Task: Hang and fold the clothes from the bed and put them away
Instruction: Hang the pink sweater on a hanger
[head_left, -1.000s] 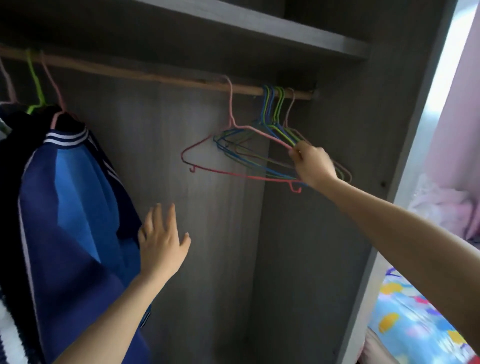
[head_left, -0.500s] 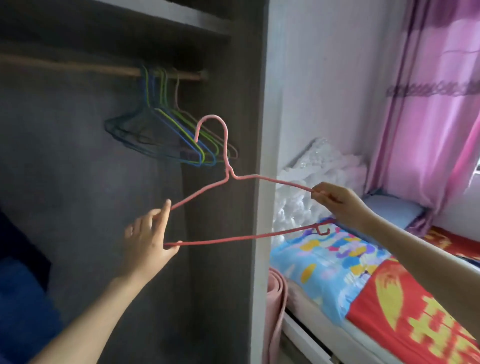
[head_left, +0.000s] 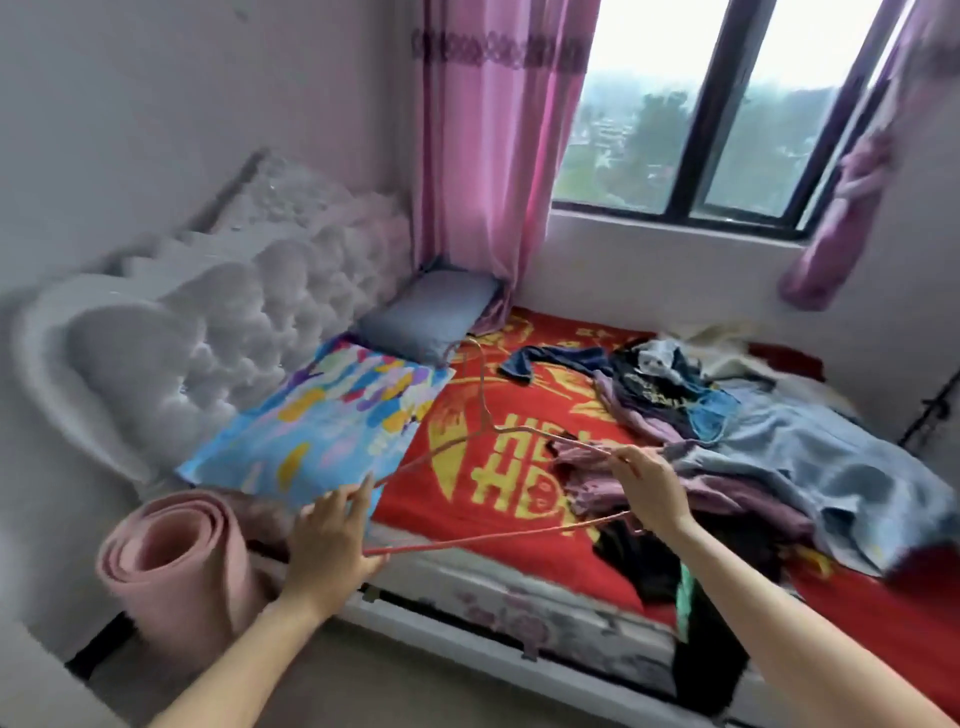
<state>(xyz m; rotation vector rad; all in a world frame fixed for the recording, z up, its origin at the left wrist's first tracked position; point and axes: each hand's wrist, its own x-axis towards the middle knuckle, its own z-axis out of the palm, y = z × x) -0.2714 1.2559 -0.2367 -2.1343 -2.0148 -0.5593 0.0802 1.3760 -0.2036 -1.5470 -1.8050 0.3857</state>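
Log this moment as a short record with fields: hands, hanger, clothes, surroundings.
left hand: holds the hanger by its left corner, between thumb and fingers
right hand: pinches the hanger's right shoulder
hanger: pink wire, empty, held over the bed
clothes: unfolded pile on the red sheet
pillows: patterned pillow and grey pillow by the headboard
beside bed: rolled pink mat

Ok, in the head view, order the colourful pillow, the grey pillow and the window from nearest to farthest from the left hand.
1. Colourful pillow, just beyond the left hand.
2. Grey pillow, behind it, by the curtain.
3. Window, on the far wall.
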